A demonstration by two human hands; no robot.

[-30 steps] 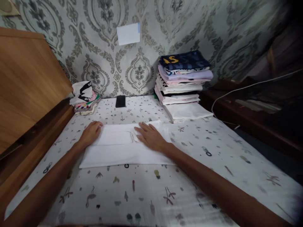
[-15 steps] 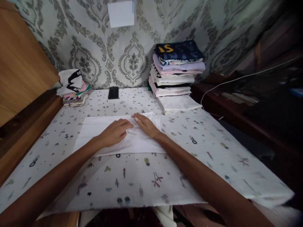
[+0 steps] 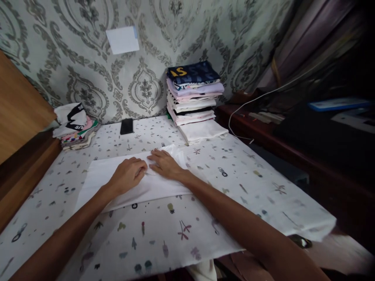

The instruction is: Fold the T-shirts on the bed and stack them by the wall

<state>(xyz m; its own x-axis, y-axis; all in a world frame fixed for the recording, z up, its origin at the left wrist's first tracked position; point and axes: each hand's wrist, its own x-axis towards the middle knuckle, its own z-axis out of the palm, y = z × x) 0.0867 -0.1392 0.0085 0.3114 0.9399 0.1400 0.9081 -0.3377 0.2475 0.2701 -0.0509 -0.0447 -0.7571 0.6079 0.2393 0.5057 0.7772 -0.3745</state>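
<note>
A folded white cloth [image 3: 96, 175] lies across the middle of the patterned table cover [image 3: 152, 234]. My left hand [image 3: 128, 174] rests on its centre with the fingers curled together; whether cloth is pinched under them is hidden. Just to the right, my right hand [image 3: 166, 164] lies palm down on the cloth, its fingers spread. A small gap separates the two hands. Beyond my right hand, the cloth's right end looks loosely layered and wrinkled.
A tall stack of folded clothes [image 3: 195, 97] stands at the back right, a smaller pile [image 3: 76, 127] at the back left. Between them lies a black phone [image 3: 126, 126]. A white cable [image 3: 258, 97] hangs by the dark furniture [image 3: 293, 144] on the right.
The view has turned to the right, so things appear farther left. My right hand's fingers have spread on the cloth; my left hand's fingers look more curled.
</note>
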